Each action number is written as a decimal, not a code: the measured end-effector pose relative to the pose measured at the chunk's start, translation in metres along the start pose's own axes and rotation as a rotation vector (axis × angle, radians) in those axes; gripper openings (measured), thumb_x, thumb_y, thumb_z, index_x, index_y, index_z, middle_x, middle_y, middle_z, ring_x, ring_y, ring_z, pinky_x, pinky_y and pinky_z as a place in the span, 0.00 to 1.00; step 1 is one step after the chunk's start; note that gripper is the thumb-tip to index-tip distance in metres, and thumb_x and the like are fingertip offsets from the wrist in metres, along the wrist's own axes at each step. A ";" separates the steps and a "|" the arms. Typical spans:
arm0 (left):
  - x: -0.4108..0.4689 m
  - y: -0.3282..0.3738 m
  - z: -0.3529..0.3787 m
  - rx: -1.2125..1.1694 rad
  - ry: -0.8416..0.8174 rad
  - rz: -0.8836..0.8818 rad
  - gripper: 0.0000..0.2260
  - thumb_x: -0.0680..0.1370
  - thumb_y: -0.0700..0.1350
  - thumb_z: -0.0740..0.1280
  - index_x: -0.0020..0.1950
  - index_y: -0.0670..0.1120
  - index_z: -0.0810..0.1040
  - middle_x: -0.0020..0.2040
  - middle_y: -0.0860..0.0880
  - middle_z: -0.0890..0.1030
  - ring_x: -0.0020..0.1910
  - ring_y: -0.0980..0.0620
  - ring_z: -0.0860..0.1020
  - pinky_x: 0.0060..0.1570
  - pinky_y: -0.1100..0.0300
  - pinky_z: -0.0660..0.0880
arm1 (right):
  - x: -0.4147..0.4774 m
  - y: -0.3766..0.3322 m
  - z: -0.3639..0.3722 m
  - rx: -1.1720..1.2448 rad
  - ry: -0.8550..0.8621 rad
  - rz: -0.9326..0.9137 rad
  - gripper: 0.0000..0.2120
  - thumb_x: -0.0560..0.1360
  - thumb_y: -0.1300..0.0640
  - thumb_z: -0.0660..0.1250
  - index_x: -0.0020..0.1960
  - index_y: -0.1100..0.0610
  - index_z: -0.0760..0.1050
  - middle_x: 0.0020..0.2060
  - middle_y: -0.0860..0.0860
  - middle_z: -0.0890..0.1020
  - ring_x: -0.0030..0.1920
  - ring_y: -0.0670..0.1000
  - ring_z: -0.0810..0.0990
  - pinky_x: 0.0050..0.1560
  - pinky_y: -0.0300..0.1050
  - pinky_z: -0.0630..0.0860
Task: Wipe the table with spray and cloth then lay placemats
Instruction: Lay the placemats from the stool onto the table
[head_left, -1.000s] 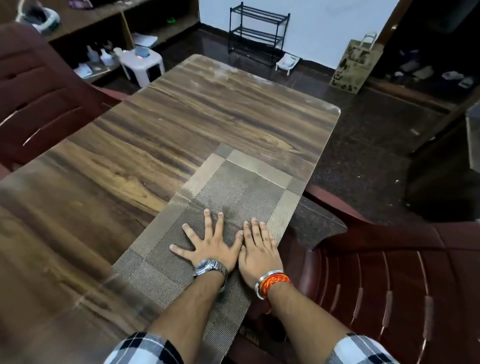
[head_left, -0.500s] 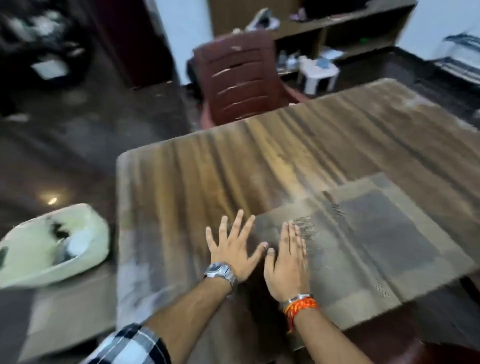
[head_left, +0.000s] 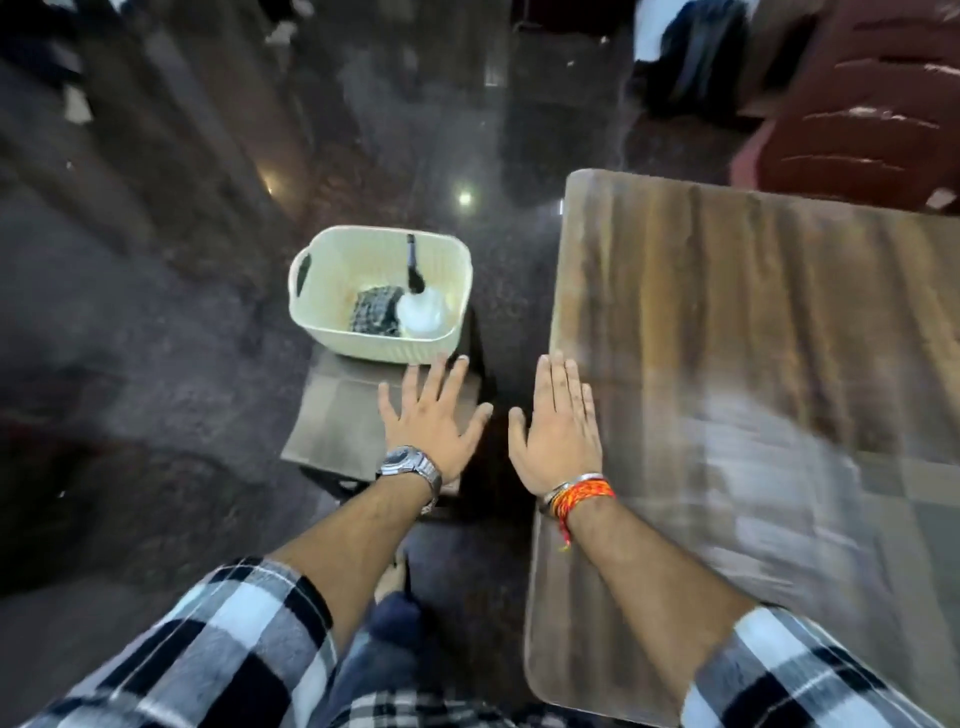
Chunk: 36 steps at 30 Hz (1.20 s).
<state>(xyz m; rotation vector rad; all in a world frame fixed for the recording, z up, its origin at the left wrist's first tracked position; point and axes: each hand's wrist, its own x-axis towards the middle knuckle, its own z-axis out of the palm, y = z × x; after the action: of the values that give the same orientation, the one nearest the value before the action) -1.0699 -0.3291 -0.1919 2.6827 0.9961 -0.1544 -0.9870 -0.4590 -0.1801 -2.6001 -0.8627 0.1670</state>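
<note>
The wooden table (head_left: 727, 291) fills the right side of the head view. A grey-brown woven placemat (head_left: 893, 499) lies blurred at its lower right. A cream plastic basket (head_left: 332, 332) stands on a low stool (head_left: 337, 415) left of the table. It holds a white spray bottle (head_left: 422, 306) with a black nozzle and a dark checked cloth (head_left: 375, 310). My left hand (head_left: 434, 421), fingers spread, hovers over the stool just before the basket and holds nothing. My right hand (head_left: 558, 431), flat with fingers together, is at the table's left edge, also empty.
A dark red plastic chair (head_left: 862, 104) stands beyond the table's far end. Dark polished floor (head_left: 156, 312) surrounds the stool. My foot (head_left: 389, 577) shows below, between stool and table.
The view has swung left, away from the placemat. Both hands have left the placemat and moved left: the left one past the table edge over the stool, the right one to the edge.
</note>
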 end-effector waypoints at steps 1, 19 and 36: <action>0.004 -0.029 0.002 -0.010 -0.018 -0.031 0.32 0.74 0.69 0.43 0.77 0.62 0.44 0.79 0.57 0.48 0.78 0.47 0.46 0.71 0.38 0.40 | 0.003 -0.016 0.014 -0.003 -0.017 -0.007 0.35 0.77 0.50 0.59 0.80 0.60 0.53 0.80 0.56 0.56 0.80 0.55 0.53 0.78 0.51 0.48; 0.074 -0.254 0.084 -0.090 -0.345 -0.354 0.25 0.79 0.57 0.59 0.73 0.48 0.61 0.74 0.46 0.62 0.65 0.36 0.70 0.61 0.40 0.68 | 0.034 -0.079 0.210 -0.038 -0.513 0.785 0.36 0.79 0.52 0.65 0.79 0.59 0.51 0.73 0.64 0.62 0.69 0.68 0.66 0.67 0.56 0.67; 0.017 -0.230 0.012 -0.408 -0.015 -0.425 0.07 0.79 0.41 0.60 0.55 0.41 0.73 0.50 0.36 0.79 0.49 0.35 0.78 0.44 0.50 0.72 | 0.004 -0.105 0.123 0.244 -0.317 0.887 0.14 0.77 0.64 0.62 0.60 0.70 0.72 0.59 0.68 0.79 0.62 0.66 0.78 0.59 0.52 0.74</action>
<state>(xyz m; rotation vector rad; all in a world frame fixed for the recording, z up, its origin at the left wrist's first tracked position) -1.2079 -0.1551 -0.2565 2.0801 1.4091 -0.0468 -1.0699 -0.3391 -0.2504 -2.5574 0.2789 0.8734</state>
